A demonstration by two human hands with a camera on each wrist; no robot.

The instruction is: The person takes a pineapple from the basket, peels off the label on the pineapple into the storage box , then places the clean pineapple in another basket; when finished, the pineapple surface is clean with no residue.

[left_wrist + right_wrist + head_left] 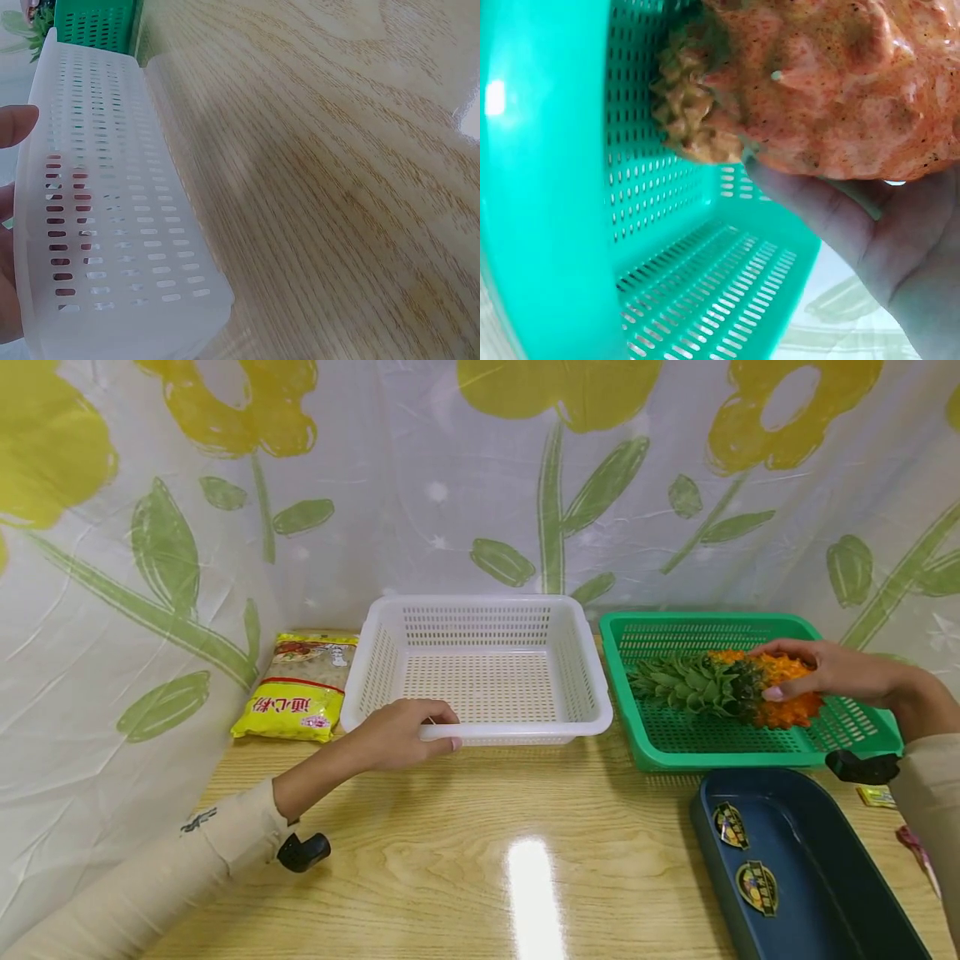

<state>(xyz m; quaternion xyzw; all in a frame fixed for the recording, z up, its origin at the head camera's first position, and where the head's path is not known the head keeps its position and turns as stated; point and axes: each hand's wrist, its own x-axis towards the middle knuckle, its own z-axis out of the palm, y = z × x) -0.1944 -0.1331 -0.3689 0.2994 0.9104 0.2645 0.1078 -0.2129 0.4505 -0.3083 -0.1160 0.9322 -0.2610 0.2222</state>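
Observation:
My left hand grips the near rim of a white plastic basket, its thumb outside the wall and its fingers over the inner side. In the left wrist view, the fingers show partly through the slots of the white basket. My right hand holds an orange, spiky horned melon over the green basket, thumb along its side. Beside it in the green basket is a pineapple with a leafy green crown; its body is mostly hidden. A smaller, yellowish knobbly part shows behind the melon.
A yellow bag of pasta lies left of the white basket. In front of the green basket stands a dark blue tray with two stickers inside. Small packets lie at the right edge. A flower-printed curtain closes the back.

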